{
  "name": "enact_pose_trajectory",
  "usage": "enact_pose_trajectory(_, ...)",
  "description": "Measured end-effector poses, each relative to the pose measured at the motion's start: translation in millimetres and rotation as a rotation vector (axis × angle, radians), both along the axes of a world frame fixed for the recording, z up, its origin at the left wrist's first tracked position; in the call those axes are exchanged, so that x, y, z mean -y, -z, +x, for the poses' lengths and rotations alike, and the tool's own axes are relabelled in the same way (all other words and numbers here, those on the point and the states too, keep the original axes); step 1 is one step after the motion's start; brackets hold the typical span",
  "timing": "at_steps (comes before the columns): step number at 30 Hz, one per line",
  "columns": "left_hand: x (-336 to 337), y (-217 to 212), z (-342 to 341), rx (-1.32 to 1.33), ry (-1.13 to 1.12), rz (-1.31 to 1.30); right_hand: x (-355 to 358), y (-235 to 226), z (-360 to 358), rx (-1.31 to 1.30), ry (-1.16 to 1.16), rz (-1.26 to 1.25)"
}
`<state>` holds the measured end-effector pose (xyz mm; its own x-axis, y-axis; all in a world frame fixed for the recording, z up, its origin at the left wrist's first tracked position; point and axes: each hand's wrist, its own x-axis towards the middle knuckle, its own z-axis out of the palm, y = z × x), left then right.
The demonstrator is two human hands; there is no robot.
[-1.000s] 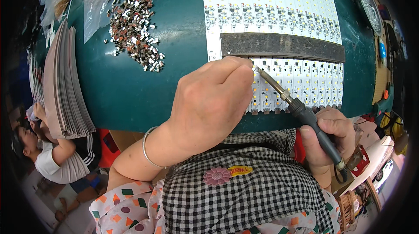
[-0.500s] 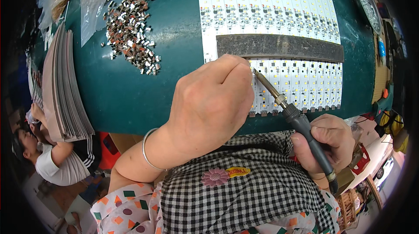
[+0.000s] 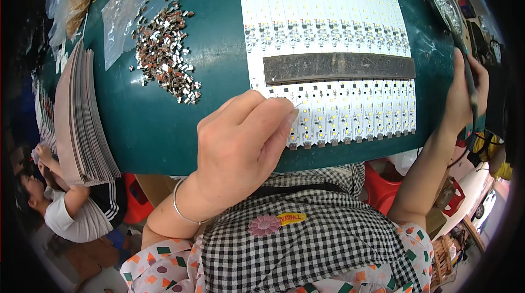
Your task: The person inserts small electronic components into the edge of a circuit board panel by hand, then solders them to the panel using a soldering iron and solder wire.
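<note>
1. Closest to the camera is the person's lap, covered by a black and white checked apron with a small pink flower patch on it.
2. The left hand reaches up from the apron, with a thin silver bracelet on its wrist. Its fingers are curled shut, and the tips pinch a thin, pale wire. The tips rest on the near left part of the white panel of small light strips.
3. That white panel lies flat on the round green table. It runs from the near edge of the table to the far edge.
4. A long dark grey bar lies across the middle of the panel.
5. The right hand is raised at the right edge of the table, well apart from the left hand. Its grip is closed around the handle of a long dark tool that points up and away.
6. On the left side, a stack of thin grey-brown sheets stands leaning at the table's edge.
7. Farther back is a loose pile of tiny brown and silver parts, lying partly on a clear plastic bag.
8. Below the table on the left, another person in a white shirt is bent low.
</note>
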<state>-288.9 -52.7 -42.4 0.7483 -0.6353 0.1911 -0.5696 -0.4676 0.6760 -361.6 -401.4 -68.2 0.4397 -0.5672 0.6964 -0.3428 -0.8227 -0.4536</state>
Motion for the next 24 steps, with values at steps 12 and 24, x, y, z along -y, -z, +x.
enact_pose_trajectory(12,7,16,6,0.074,0.022,-0.012,-130,-27,-63,-0.054,-0.731,0.811)
enact_pose_trajectory(24,10,23,6,0.117,0.025,-0.059,-134,-22,-56,-0.188,-0.848,0.569)
